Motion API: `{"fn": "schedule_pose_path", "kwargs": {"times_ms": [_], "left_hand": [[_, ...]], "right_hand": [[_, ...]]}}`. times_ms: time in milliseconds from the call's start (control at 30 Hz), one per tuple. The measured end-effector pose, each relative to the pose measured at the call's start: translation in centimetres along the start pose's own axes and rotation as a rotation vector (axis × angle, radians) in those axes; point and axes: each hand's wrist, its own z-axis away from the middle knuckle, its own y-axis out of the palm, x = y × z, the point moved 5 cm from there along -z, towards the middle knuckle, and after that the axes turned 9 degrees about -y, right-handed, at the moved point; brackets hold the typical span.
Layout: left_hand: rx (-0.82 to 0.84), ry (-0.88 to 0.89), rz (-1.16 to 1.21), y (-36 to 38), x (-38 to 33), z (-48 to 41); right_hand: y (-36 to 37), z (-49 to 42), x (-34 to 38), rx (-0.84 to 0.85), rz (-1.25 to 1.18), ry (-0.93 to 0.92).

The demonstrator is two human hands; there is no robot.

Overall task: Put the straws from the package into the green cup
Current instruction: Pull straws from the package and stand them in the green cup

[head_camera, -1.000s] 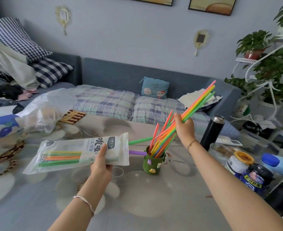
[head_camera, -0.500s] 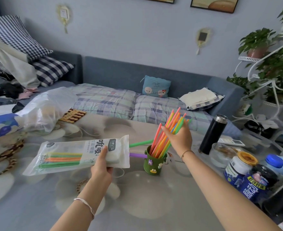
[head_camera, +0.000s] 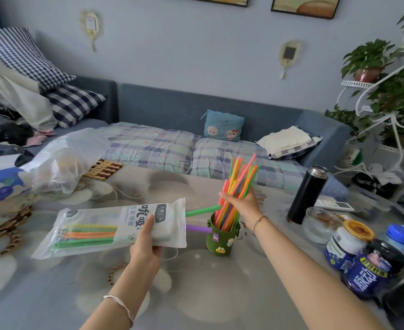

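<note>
At frame centre, the right hand (head_camera: 242, 203) has lowered its gripped straw bundle (head_camera: 238, 186) into the green cup (head_camera: 221, 236); the left hand (head_camera: 148, 239) clasps the package (head_camera: 115, 227), seemingly several straws left.

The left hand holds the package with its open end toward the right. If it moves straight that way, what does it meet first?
Probably the green cup: the package in the left hand has a purple straw already near its rim, though depth is unclear.
</note>
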Motion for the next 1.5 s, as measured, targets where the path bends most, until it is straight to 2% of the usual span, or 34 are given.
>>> {"fn": "schedule_pose_path", "kwargs": {"times_ms": [100, 233, 333, 433, 533, 633, 900, 1067, 1133, 1200, 1333, 1500], "left_hand": [[0.019, 0.007, 0.007, -0.1, -0.3, -0.2], [0.036, 0.025, -0.003, -0.2, -0.5, -0.6], [0.052, 0.022, 0.004, -0.3, -0.6, -1.1], [0.078, 0.019, -0.003, -0.2, -0.5, -1.4], [0.085, 0.016, -0.003, 0.3, -0.3, -1.4], [0.083, 0.013, -0.003, 0.6, 0.1, -1.2], [0.071, -0.012, -0.016, 0.7, 0.5, -0.4], [0.058, -0.009, -0.018, 0.8, 0.5, 0.8], [0.057, -0.006, -0.017, 1.0, 0.4, 1.5], [0.061, 0.000, -0.015, 1.2, 0.3, 2.4], [0.053, 0.002, -0.039, 1.5, 0.4, 3.9], [0.038, -0.012, -0.046, 2.0, 0.9, 5.5]], "right_hand": [[0.8, -0.7, -0.1, 0.011, 0.000, -0.013], [2.1, -1.4, -0.2, 0.182, 0.026, 0.024], [2.3, -1.5, -0.1, 0.146, 0.052, 0.030], [2.1, -1.6, 1.6, 0.125, 0.003, -0.042], [2.1, -1.3, 2.9, 0.254, -0.012, -0.085], [2.1, -0.7, 1.8, 0.368, 0.006, -0.015], [-0.3, 0.4, 0.7, 0.192, 0.095, 0.050], [-2.8, 3.0, 0.8, -0.173, 0.038, -0.040], [-3.6, 4.7, 1.2, -0.379, 0.068, -0.120], [-3.4, 6.7, 2.4, -0.465, 0.058, -0.235], [0.6, 10.2, 4.7, -0.203, -0.093, -0.361], [3.6, 13.0, 4.9, -0.023, 0.053, -0.399]]}}
